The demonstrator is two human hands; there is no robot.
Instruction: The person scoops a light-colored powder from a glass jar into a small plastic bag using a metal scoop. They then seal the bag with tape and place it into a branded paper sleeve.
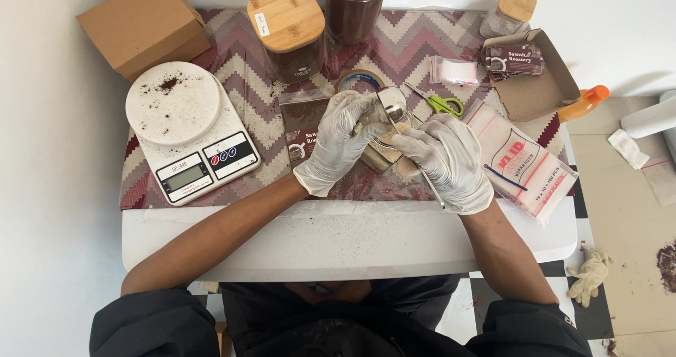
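Observation:
Both my hands wear white gloves. My left hand (338, 142) grips a small clear container (382, 153) holding pale powder, at the middle of the patterned cloth (246, 75). My right hand (447, 160) holds a metal spoon (393, 105) by its handle, with the bowl raised just above the container's mouth. A brown pouch (301, 121) lies flat to the left of my left hand.
A white kitchen scale (186, 128) dusted with brown powder sits at left, a cardboard box (144, 24) behind it. Two jars of brown powder (289, 33) (354, 5), a tape roll (360, 81), green scissors (440, 103), a bag pack (524, 161) and an orange bottle (584, 103) surround my hands.

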